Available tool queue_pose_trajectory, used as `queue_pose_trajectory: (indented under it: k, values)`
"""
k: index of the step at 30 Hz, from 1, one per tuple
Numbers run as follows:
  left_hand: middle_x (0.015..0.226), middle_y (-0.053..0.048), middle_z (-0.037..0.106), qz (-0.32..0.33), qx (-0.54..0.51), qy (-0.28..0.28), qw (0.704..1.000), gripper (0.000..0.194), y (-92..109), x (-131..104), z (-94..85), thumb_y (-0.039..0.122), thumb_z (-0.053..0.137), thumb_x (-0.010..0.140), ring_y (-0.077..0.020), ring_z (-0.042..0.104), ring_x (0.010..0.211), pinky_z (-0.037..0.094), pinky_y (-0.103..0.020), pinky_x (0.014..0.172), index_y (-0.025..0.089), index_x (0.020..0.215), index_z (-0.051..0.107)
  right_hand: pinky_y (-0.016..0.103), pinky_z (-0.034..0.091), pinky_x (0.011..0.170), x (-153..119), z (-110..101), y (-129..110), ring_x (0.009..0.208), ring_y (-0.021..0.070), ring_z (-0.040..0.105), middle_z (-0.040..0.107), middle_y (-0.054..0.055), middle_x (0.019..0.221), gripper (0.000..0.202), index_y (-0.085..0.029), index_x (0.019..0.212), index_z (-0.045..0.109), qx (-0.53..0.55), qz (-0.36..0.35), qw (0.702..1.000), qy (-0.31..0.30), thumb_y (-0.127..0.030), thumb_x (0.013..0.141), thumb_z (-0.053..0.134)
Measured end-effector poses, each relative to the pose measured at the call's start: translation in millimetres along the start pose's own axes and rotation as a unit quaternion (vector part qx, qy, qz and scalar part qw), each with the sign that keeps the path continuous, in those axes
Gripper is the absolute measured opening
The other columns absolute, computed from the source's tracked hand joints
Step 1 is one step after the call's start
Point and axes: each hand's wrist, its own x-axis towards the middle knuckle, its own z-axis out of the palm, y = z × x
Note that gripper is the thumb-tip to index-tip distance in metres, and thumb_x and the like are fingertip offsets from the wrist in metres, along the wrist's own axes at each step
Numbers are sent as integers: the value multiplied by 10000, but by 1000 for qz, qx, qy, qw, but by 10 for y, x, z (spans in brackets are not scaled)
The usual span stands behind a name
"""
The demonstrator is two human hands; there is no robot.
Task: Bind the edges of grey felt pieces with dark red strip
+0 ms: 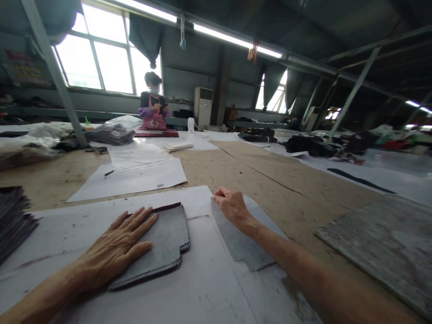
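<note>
My left hand lies flat, fingers spread, on a stack of grey cut fabric pieces with a dark reddish edge and a notched right side. To the right, my right hand pinches the far corner of a single grey fabric piece. That piece lies on or just above the white paper; which of the two I cannot tell. My right forearm covers part of it.
A taller stack of dark fabric pieces stands at the left edge. At right lies a mottled grey slab. White sheets and dark fabric heaps are farther back. Across the table stands a person in a pink apron.
</note>
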Motion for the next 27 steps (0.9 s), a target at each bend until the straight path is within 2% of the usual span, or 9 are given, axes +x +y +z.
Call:
queue_pose_trajectory:
  k: [2,5,8,11,14,16,19,23,27]
  values:
    - [1470,-3,51,-4,25,21,999,545,-1,-6,21,530,275,894,-249,108,1360,89,-492,1082,365,1391,123,238,413,697,-302,-238,167,775,121,559,622,3,815,158,-173,804,635,-3,-25,1000,-19,-231,841,492]
    - [1473,-43,97,12,86,101,991,550,22,-15,-5,550,327,872,-295,136,1350,8,-558,1057,363,1379,225,252,407,736,-783,-456,396,847,156,556,624,16,914,128,-195,827,654,-16,-46,998,-51,-267,722,646]
    - [1460,-84,196,26,127,202,971,554,156,-21,-197,517,355,868,-309,193,1334,-5,-586,1051,280,1368,312,292,381,850,-1102,-491,575,974,196,514,586,51,1056,320,-186,934,637,-61,-107,990,-65,-264,638,728]
    - [1376,-126,375,23,106,268,957,484,456,-21,-464,430,377,881,-299,350,1250,141,-567,1048,186,1299,401,293,369,841,-1168,-423,674,954,183,504,595,51,995,146,-184,897,635,-107,-171,978,-48,-226,757,632]
    - [1150,-99,570,59,1,261,964,361,869,-14,-595,368,431,876,-238,512,1053,390,-424,916,178,1181,472,279,369,760,-1064,-376,720,844,170,514,596,53,841,153,-164,787,622,-128,-185,974,-37,-218,857,497]
    - [1057,-76,604,105,-84,231,964,278,1148,3,-572,298,437,876,-204,545,957,450,-356,821,189,1124,498,273,366,731,-978,-387,749,799,166,517,594,58,806,213,-156,764,612,-128,-179,975,-37,-248,879,459]
    - [1061,-81,602,160,-173,180,955,277,1493,87,-468,242,430,871,-199,546,932,466,-344,806,180,1131,503,245,370,739,-910,-449,797,810,151,535,610,54,842,182,-151,826,608,-126,-175,976,-43,-167,863,431]
    - [1147,-90,558,163,-241,134,947,314,1770,319,-383,216,430,869,-208,508,1005,435,-371,879,171,1176,482,207,371,762,-908,-513,776,887,128,563,634,19,944,324,-181,959,599,-127,-160,978,-46,-6,746,428]
    - [1052,-89,586,171,-267,154,936,226,1887,535,-350,193,431,867,-208,517,935,424,-372,831,171,1069,528,254,360,637,-858,-491,630,760,175,591,656,34,814,112,-201,775,640,-153,-145,977,-42,-229,802,535]
